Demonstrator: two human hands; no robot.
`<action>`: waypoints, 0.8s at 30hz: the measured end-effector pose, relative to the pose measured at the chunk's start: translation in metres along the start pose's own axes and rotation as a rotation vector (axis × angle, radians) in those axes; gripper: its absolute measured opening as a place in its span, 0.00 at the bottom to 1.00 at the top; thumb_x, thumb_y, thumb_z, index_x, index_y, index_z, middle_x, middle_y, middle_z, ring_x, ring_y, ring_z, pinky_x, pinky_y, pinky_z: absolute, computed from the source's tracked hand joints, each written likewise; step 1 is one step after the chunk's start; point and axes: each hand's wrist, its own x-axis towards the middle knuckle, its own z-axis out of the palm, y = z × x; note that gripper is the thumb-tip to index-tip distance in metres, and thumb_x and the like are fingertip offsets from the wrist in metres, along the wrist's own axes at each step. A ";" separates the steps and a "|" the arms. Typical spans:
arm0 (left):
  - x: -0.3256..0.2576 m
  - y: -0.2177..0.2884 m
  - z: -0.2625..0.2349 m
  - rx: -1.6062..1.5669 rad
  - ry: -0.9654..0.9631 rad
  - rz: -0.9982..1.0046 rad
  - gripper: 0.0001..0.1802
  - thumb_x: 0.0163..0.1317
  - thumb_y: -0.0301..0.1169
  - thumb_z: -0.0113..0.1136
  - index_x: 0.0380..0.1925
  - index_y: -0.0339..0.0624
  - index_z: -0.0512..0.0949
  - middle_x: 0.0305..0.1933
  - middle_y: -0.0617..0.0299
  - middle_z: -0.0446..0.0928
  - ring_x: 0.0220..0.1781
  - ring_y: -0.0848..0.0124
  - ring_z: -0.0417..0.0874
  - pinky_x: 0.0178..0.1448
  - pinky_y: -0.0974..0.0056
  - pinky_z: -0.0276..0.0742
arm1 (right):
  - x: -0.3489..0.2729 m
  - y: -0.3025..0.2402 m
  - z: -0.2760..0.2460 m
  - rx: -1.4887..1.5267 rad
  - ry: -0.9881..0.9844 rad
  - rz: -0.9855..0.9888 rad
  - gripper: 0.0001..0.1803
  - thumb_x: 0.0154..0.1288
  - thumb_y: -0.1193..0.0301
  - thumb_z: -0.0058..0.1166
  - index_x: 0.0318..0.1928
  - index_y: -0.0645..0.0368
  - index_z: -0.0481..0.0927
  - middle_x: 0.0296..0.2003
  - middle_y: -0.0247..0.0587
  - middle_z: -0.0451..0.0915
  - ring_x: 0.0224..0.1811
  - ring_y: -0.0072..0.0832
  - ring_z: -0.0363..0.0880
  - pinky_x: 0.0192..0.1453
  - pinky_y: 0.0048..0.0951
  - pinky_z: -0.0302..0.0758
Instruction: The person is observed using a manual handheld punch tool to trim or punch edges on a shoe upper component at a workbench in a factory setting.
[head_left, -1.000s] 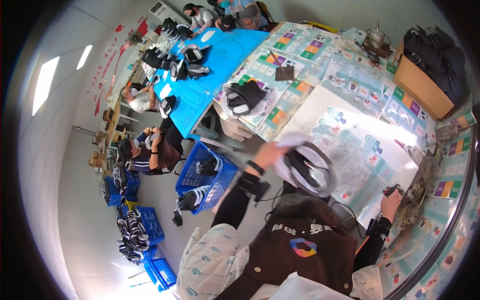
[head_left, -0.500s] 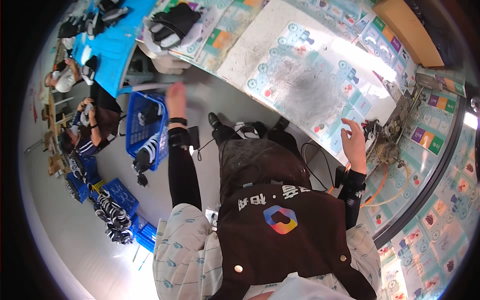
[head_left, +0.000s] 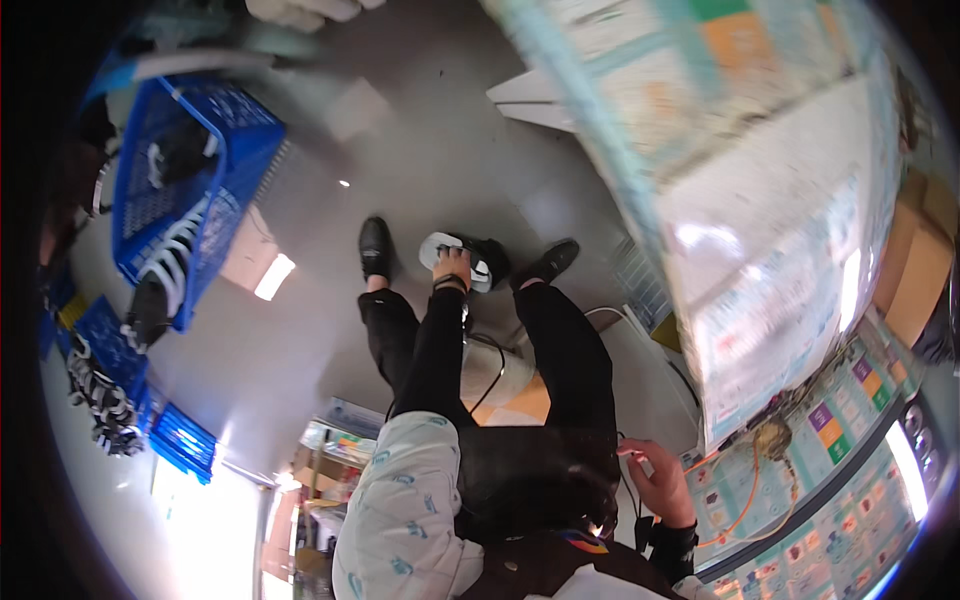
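On the grey floor (head_left: 300,330), at twelve o'clock from our seat, we reach down to a black-and-white shoe (head_left: 470,262).

At nine o'clock we note a blue basket (head_left: 215,170) holding more shoes. Our left hand (head_left: 452,268) has its fingers curled over the shoe, which lies between our feet. At four o'clock our right hand (head_left: 660,483) rests at the table edge (head_left: 730,440), fingers loosely bent, pinching nothing we can make out.

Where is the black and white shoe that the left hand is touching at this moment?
In the head view, the black and white shoe lies on the grey floor, upper centre, between the person's two feet, under the left hand.
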 end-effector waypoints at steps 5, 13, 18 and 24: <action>0.107 -0.106 0.099 0.473 -0.001 -0.114 0.24 0.76 0.42 0.45 0.68 0.55 0.73 0.75 0.61 0.67 0.75 0.54 0.65 0.65 0.35 0.68 | 0.054 0.020 0.045 -0.051 -0.045 0.087 0.17 0.67 0.83 0.56 0.56 0.63 0.82 0.45 0.46 0.88 0.46 0.35 0.88 0.51 0.31 0.81; 0.084 -0.053 0.039 0.151 -0.054 0.154 0.15 0.73 0.40 0.51 0.48 0.54 0.86 0.49 0.56 0.88 0.54 0.54 0.87 0.63 0.40 0.75 | 0.066 0.038 0.045 -0.064 0.067 0.108 0.16 0.68 0.83 0.54 0.54 0.63 0.83 0.44 0.44 0.88 0.47 0.34 0.88 0.52 0.31 0.82; -0.050 -0.060 -0.157 -0.025 -0.129 0.318 0.15 0.66 0.38 0.60 0.44 0.40 0.84 0.43 0.41 0.86 0.48 0.45 0.88 0.46 0.44 0.82 | 0.014 -0.009 0.020 -0.035 0.005 -0.107 0.15 0.69 0.82 0.55 0.54 0.64 0.82 0.44 0.45 0.88 0.46 0.36 0.88 0.51 0.31 0.81; -0.277 0.029 -0.478 -0.843 -0.524 0.131 0.22 0.66 0.33 0.67 0.54 0.26 0.80 0.46 0.55 0.87 0.43 0.69 0.87 0.49 0.65 0.82 | -0.069 -0.073 -0.050 0.427 0.143 -0.206 0.15 0.81 0.68 0.50 0.56 0.65 0.81 0.42 0.42 0.87 0.45 0.25 0.85 0.49 0.28 0.80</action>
